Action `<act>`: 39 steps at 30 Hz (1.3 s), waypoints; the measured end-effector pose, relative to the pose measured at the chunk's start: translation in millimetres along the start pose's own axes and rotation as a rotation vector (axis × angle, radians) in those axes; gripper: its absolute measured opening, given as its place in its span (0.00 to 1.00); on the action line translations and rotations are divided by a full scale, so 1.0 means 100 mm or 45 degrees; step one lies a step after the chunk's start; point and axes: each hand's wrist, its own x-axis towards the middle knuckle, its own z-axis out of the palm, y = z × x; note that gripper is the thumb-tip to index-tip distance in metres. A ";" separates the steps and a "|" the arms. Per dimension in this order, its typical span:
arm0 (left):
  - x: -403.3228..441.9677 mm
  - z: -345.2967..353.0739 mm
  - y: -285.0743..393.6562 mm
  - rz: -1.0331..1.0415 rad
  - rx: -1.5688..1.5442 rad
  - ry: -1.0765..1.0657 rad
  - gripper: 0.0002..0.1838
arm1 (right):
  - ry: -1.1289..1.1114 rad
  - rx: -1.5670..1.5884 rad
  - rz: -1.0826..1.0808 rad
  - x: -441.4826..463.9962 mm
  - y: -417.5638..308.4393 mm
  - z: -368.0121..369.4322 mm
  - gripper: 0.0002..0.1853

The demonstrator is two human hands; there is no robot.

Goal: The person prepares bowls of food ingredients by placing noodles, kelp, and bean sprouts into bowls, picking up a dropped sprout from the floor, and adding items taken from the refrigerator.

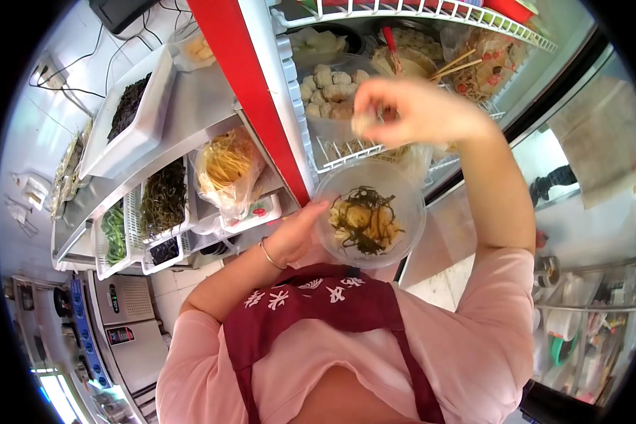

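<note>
My left hand grips the left side of a clear plastic bowl in front of my apron. Inside the bowl lie dark green seaweed strips on pale yellow pieces of food. Raised above and to the right of the bowl, my right hand is blurred by motion. Its thumb and fingers pinch a pale, roundish piece of food. Behind that hand, several pale balls sit in a container on the fridge shelf.
An open fridge with a white wire shelf stands ahead. Chopsticks and a red handle stick out of its containers. To the left are a bag of yellow strands, a basket of seaweed and a basket of greens.
</note>
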 end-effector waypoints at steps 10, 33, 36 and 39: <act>0.01 0.08 -0.01 0.054 0.141 0.039 0.32 | 0.700 -0.830 -0.208 1.50 0.96 -0.46 0.16; 0.11 0.16 0.05 0.050 0.099 -0.007 0.38 | 0.459 -0.884 0.406 2.35 1.31 -0.42 0.17; 0.11 0.16 0.05 0.054 0.120 0.019 0.38 | 0.471 -0.874 0.396 2.33 1.31 -0.46 0.17; 0.11 0.16 0.03 0.057 0.107 0.032 0.37 | 0.491 -0.859 0.367 2.26 1.27 -0.51 0.17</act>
